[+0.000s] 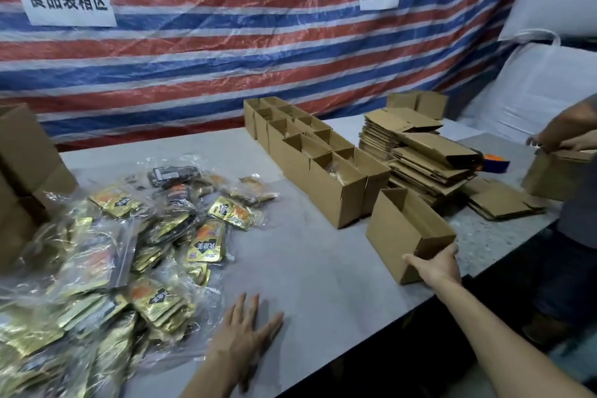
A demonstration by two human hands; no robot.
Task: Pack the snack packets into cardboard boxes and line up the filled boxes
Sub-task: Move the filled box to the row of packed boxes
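Grey table [323,271], packets [206,249] cropped, box [395,234] interior shadowed

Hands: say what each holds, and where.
Right hand grips the open cardboard box by its near end; left hand lies flat on the table, empty.

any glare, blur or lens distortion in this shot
Head view: glare glints off the gold snack packets and their clear bags; head view: the wide lens curves the striped tarp; head view: lower-left packets smear, while the right hand, grip on the open box, looks sharp.
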